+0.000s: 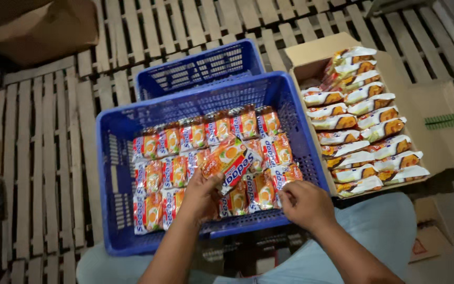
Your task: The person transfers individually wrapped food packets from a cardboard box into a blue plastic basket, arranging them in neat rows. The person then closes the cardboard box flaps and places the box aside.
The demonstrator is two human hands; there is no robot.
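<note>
Blue crate (112,158) | left hand (202,195) grips orange packet (227,162) | right hand (305,204) pinches packet row (269,186)

Two blue plastic crates (127,158) in the middle of the frame, one behind the other (only the back crate's (200,66) far wall and rim showing). Roughly twenty orange noodle packets (193,134) in the front crate, in three rows, some overlapping and hard to separate; one more orange packet (227,163) tilted on top. One open cardboard box (316,50) at right, with about nineteen white-and-yellow packets (366,118) in two columns. Two hands at the bottom edge of the crate, left (202,195) and right (305,204). One brown cardboard box (38,26) at upper left. One wooden slatted floor (53,131).
</note>
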